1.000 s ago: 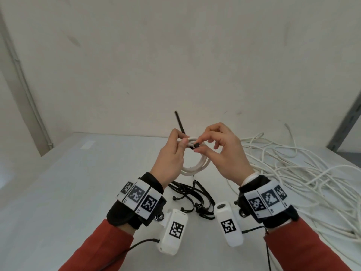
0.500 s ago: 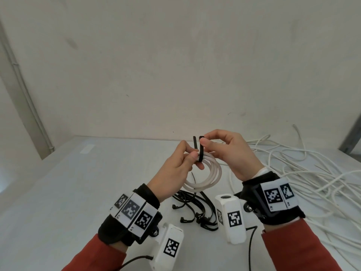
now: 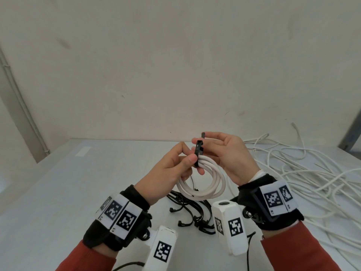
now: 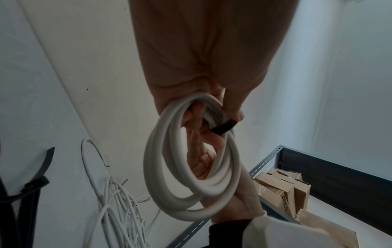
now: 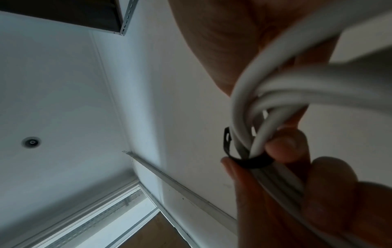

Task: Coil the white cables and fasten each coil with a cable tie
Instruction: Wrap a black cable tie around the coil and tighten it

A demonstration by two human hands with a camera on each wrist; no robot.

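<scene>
A small white cable coil (image 3: 204,189) hangs in the air between my hands. A black cable tie (image 3: 198,153) is looped round its top, both ends standing up side by side. My left hand (image 3: 190,163) grips the coil's top, thumb pressed against the tie. My right hand (image 3: 203,139) pinches the tie's upper ends between thumb and forefinger. In the left wrist view the coil (image 4: 151,161) dangles below the fingers with the tie (image 4: 224,128) across it. The right wrist view shows the tie (image 5: 254,162) wrapped under the strands (image 5: 244,109).
A tangled heap of loose white cables (image 3: 297,173) covers the right side of the grey table (image 3: 78,182). Several spare black cable ties (image 3: 195,214) lie below the coil, near my wrists. A wall stands close behind. A shelf with cardboard boxes (image 4: 284,189) is to the right.
The tie's long tail, which stuck up one second ago, has been bent round the coil, so both ends now stand together. My hands have turned the coil slightly.
</scene>
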